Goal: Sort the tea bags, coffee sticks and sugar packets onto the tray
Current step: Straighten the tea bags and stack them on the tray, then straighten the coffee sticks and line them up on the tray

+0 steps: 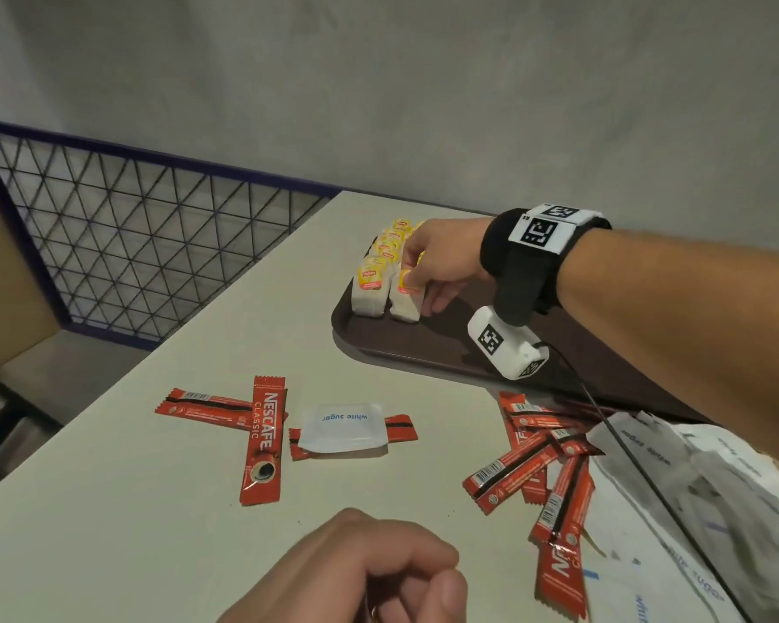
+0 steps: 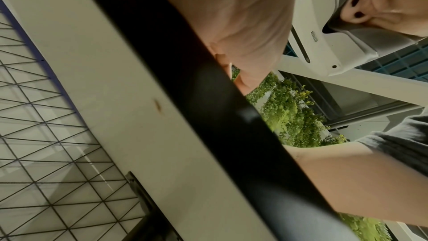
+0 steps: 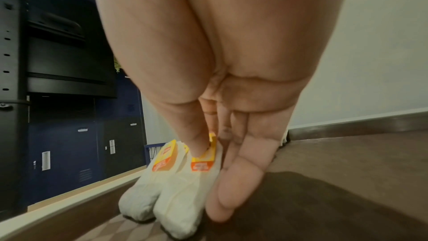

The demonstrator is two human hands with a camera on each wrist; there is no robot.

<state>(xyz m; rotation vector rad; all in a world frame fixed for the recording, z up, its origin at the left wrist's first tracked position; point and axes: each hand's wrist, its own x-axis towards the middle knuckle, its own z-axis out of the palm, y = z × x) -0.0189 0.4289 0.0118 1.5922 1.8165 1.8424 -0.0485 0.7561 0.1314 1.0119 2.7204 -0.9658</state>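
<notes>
A brown tray (image 1: 423,348) lies at the back right of the table. Two rows of white tea bags (image 1: 369,285) with yellow tags stand in its far left corner. My right hand (image 1: 419,292) pinches the front tea bag (image 1: 406,305) of the right row. In the right wrist view the thumb (image 3: 199,146) presses on that tea bag's (image 3: 185,193) tag and the fingers (image 3: 234,180) lie along its other side. Red coffee sticks (image 1: 264,438) and a white sugar packet (image 1: 342,427) lie on the table. My left hand (image 1: 378,573) rests at the near edge, loosely curled, holding nothing.
More coffee sticks (image 1: 540,469) and sugar packets (image 1: 648,465) are heaped at the right, in front of the tray. A wire mesh fence (image 1: 131,245) runs along the table's left side. The wrist camera's cable (image 1: 603,420) trails over the heap.
</notes>
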